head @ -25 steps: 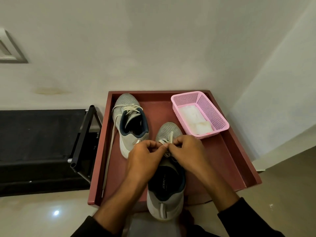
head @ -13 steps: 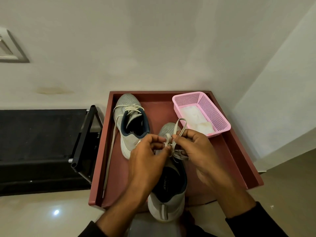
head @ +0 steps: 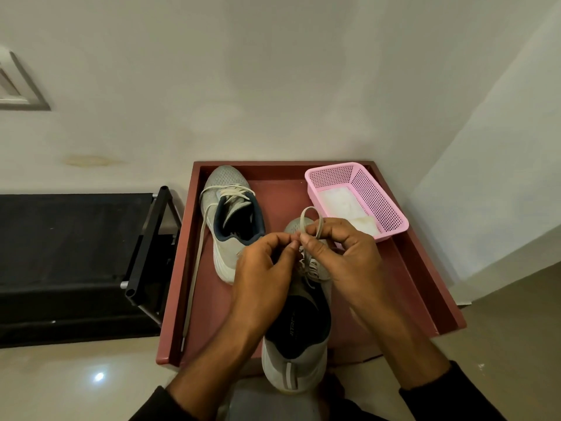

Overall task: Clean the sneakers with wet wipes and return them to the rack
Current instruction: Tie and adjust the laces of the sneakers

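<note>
Two grey sneakers lie on a dark red tray (head: 425, 287). The near sneaker (head: 296, 357) points away from me, heel over the tray's front edge. My left hand (head: 264, 268) and my right hand (head: 343, 253) meet above its tongue, each pinching the white shoelace (head: 306, 218), which stands up in a loop over my right fingers. The far sneaker (head: 230, 220) sits at the tray's back left with its lace undone, one end trailing down the tray's left side. White wipes (head: 343, 205) lie in a pink basket (head: 385, 214).
A black shoe rack (head: 145, 247) stands left of the tray against the white wall. The pink basket fills the tray's back right corner. Pale glossy floor lies in front and to the right.
Both hands have lifted a little from the sneaker's tongue. The lace loop over my right fingers has grown taller and been drawn up.
</note>
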